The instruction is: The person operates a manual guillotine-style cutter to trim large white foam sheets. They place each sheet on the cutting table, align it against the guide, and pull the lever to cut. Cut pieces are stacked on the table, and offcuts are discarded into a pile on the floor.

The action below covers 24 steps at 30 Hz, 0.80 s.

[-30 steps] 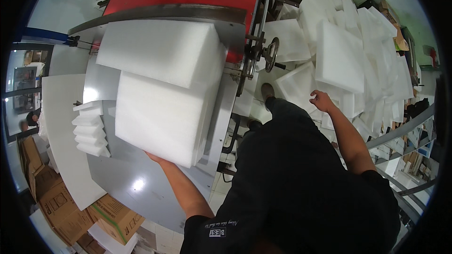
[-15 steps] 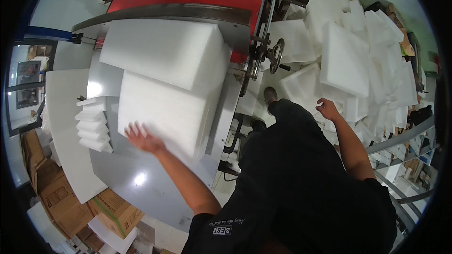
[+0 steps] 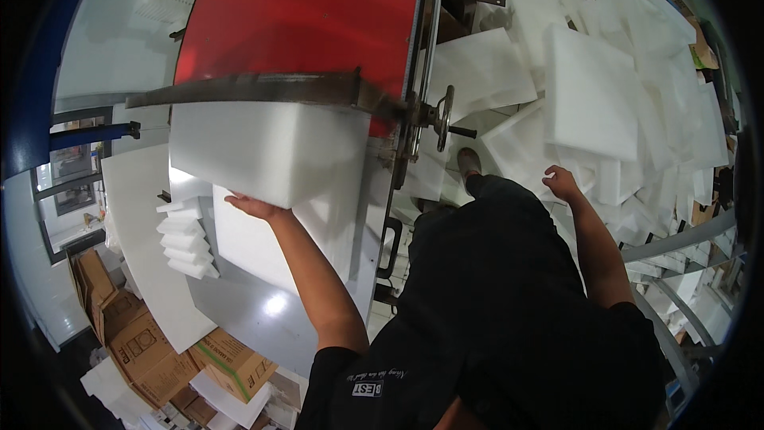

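A thick white foam block [image 3: 231, 143] lies on top of another white foam block [image 3: 255, 243] on a grey machine table [image 3: 239, 306]. My left hand [image 3: 259, 206] touches the upper block's near lower edge, its fingers stretched out to the left along that edge. Part of those fingers is hard to make out against the foam. A dark metal crossbar [image 3: 263, 87] runs just beyond the upper block. My right hand [image 3: 563, 183] hangs at my right side with nothing in it, its fingers loosely bent and apart.
A red panel [image 3: 310, 16] is beyond the crossbar. A handwheel [image 3: 446, 118] juts from the machine's right side. Heaped foam sheets [image 3: 593, 95] cover the right floor. Zigzag foam pieces [image 3: 188, 239] and a large white sheet [image 3: 143, 231] are left, with cardboard boxes [image 3: 147, 354] nearer.
My left hand has moved forward from the lower block's left side to the upper block's near edge. The upper block now shows its near face more. My view has shifted; my right hand still hangs.
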Motion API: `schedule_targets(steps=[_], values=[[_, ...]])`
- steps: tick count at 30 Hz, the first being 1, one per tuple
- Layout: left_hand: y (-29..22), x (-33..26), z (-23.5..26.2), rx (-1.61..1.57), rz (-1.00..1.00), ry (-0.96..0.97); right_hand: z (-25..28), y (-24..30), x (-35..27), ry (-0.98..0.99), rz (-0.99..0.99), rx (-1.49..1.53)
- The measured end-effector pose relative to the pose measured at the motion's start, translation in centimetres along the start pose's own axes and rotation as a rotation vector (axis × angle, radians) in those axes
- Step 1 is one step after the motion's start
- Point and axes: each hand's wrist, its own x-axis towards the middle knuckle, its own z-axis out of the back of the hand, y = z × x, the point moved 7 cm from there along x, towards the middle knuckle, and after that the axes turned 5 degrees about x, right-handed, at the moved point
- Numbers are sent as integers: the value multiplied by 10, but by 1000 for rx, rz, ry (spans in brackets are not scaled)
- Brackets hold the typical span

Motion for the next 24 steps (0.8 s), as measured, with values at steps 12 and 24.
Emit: schedule_targets(steps=[12, 24], values=[[14, 18, 70, 117, -92, -51, 53, -25, 84, -30, 167, -114], [-66, -59, 110, 1187, -243, -552, 67, 123, 78, -8, 357, -52]])
